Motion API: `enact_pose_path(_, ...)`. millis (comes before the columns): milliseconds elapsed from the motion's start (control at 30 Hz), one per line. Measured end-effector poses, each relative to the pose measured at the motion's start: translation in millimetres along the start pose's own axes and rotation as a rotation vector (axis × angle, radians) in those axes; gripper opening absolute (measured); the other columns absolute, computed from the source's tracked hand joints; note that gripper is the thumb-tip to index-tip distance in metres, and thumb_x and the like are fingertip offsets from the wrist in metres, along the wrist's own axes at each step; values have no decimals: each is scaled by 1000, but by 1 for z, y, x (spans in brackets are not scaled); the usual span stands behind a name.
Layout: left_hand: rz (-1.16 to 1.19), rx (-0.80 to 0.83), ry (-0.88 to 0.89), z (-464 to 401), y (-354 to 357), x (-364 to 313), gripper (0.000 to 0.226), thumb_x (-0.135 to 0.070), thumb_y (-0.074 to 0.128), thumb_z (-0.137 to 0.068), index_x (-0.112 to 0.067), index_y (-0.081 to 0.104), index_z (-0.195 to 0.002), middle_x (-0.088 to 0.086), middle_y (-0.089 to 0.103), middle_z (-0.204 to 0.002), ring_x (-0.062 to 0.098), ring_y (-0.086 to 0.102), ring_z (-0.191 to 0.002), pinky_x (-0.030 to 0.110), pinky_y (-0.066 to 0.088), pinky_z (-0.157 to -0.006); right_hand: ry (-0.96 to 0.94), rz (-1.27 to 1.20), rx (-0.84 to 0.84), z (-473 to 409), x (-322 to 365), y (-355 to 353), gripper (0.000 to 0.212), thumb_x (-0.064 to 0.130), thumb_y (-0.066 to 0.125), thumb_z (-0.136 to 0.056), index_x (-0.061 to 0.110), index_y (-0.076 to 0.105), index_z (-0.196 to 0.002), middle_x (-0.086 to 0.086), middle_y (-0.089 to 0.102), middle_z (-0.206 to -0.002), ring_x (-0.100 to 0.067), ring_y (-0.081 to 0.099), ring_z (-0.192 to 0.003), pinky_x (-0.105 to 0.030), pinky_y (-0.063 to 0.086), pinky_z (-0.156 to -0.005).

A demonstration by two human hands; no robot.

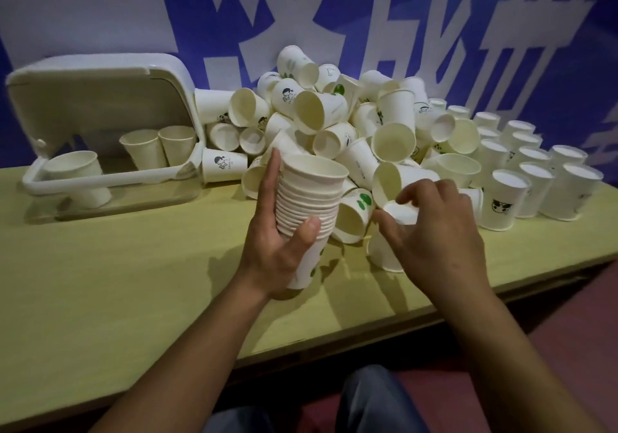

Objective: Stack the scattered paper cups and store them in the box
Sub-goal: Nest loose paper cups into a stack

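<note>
Large white characters are spread across the blue backdrop (334, 7) behind the pile, but they are cropped and none can be read whole. Small lines of print are seen beside a cartoon figure on a paper cup (223, 165), too tiny to be made out. No brand or number is legible anywhere.
</note>
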State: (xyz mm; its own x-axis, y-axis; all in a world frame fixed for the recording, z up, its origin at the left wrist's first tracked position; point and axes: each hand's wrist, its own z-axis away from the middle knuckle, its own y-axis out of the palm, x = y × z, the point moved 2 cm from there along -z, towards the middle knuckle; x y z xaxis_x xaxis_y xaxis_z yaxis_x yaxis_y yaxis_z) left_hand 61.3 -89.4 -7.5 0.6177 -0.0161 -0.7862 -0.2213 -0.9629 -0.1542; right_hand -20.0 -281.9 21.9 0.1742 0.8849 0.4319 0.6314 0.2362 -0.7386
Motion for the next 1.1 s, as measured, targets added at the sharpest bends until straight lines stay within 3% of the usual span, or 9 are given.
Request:
enact_pose_path(100, -50, 23, 28, -1, 4, 0, 84, -47, 59, -79, -40, 21, -154, -40, 44, -140, -10, 51, -124, 11, 46, -92, 21, 96, 46, 5, -12, 9, 38, 48, 68, -85, 17, 60, -104, -10, 51, -114, -30, 40, -105, -40, 38, -80)
enact_pose_path(200, -93, 45, -1, 0, 3, 5, 76, -54, 61, -73, -43, 31, -142, -14, 61, -122, 4, 63, -102, 33, 57, -78, -14, 46, 39, 8, -15, 15, 31, 43, 70, -85, 15, 63, -97, -11, 50, -117, -30, 37, -107, -37, 36, -86)
enact_pose_path(300, -128, 85, -21, 1, 1, 9, 72, -57, 61, -70, -46, 32, -134, -5, 61, -110, 8, 63, -93, 32, 55, -71, -13, -50, 72, 6, -12, 13, 20, 37, 71, -86, 19, 61, -84, -7, 50, -131, -28, 36, -121, -23, 23, -91)
enact_pose_path(400, -152, 123, -31, 1, -2, 6, 68, -57, 62, -67, -52, 33, -128, -9, 58, -110, 6, 63, -90, 24, 53, -69, 89, -323, 46, 2, -9, 2, 21, 40, 63, -86, 24, 53, -75, 2, 59, -129, -21, 49, -122, -34, 40, -100)
enact_pose_path(467, -155, 162, -47, 0, -2, 3, 67, -57, 62, -65, -55, 33, -126, -12, 57, -112, 4, 62, -94, 25, 54, -70, 104, -469, -72, -1, -6, -9, 21, 37, 64, -86, 23, 53, -75, 9, 63, -117, -13, 56, -114, -41, 49, -95)
enact_pose_path(733, -171, 329, -98, -1, -2, -6, 68, -63, 65, -65, -61, 35, -126, -29, 54, -117, 1, 60, -105, 36, 59, -80, 136, -702, -288, -10, 2, -14, 23, 31, 73, -84, 23, 52, -92, 2, 56, -100, -3, 57, -97, -39, 57, -79)
enact_pose_path(900, -161, 349, -93, 1, -1, -8, 70, -61, 65, -68, -64, 36, -132, -26, 57, -119, 6, 60, -111, 39, 57, -87, 121, -930, -81, -6, 17, -9, 44, 20, 75, -84, 22, 50, -120, 7, 56, -108, 5, 57, -87, -12, 49, -65)
enact_pose_path(1000, -116, 338, -91, 2, -2, -7, 77, -58, 65, -73, -63, 31, -142, -26, 57, -131, 9, 63, -114, 30, 57, -90, 51, -886, 85, -4, 26, -2, 67, 24, 75, -85, 42, 39, -139, 12, 53, -116, 0, 58, -82, -17, 53, -66)
enact_pose_path(1100, -94, 333, -86, 4, -3, -6, 84, -55, 65, -76, -54, 25, -150, -31, 51, -138, 6, 60, -122, 24, 53, -94, 24, -883, 136, -4, 28, 1, 69, 23, 74, -85, 50, 38, -138, 10, 53, -116, -9, 60, -82, -25, 57, -73)
